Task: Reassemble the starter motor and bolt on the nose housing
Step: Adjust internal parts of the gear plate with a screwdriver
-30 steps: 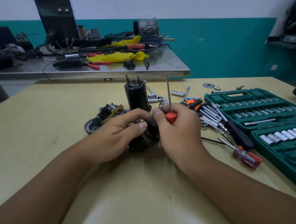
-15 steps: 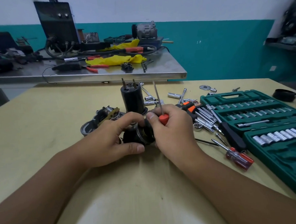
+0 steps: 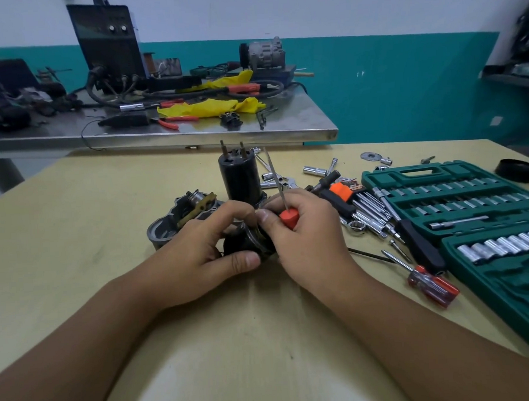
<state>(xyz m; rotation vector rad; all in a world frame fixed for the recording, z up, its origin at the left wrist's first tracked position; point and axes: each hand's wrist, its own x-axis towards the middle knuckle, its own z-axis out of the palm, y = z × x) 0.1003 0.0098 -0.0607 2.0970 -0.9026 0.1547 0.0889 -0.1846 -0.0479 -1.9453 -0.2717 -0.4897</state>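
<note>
Starter motor [image 3: 247, 244] beside nose housing [image 3: 166, 227]

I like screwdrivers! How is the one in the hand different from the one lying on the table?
The held screwdriver is gripped in the right hand, shaft pointing up; the table screwdriver lies flat and untouched. The held one shows a solid orange-red handle end; the table one has a see-through red handle with an orange cap. The held one's shaft looks longer and thinner. Both have bare metal shafts and reddish handles.
</note>
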